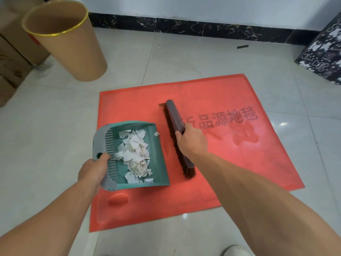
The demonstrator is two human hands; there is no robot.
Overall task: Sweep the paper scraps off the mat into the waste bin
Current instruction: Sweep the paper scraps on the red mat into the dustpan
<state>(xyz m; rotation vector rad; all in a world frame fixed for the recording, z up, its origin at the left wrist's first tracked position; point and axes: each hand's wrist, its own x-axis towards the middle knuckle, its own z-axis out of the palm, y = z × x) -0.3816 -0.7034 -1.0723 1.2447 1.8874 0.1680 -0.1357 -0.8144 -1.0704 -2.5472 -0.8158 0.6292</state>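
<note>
A red mat (230, 159) lies on the tiled floor. On its left part sits a green dustpan (156, 163) with a grey back edge, holding a pile of white paper scraps (135, 154). My left hand (93, 169) grips the dustpan's grey rear edge. A brown brush (175, 124) lies bristles-left just right of the pan's open lip, and my right hand (192, 141) is closed over its middle. One small scrap (156, 134) rests on the pan's lip. The tan waste bin (73, 45) with a gold rim stands on the floor at the far left, apart from the mat.
Cardboard boxes (11, 58) are stacked at the left behind the bin. A black patterned box (324, 52) stands at the far right by the wall. A small dark strip (242, 46) lies on the tiles near the black skirting. A white shoe (236, 250) shows at the bottom edge.
</note>
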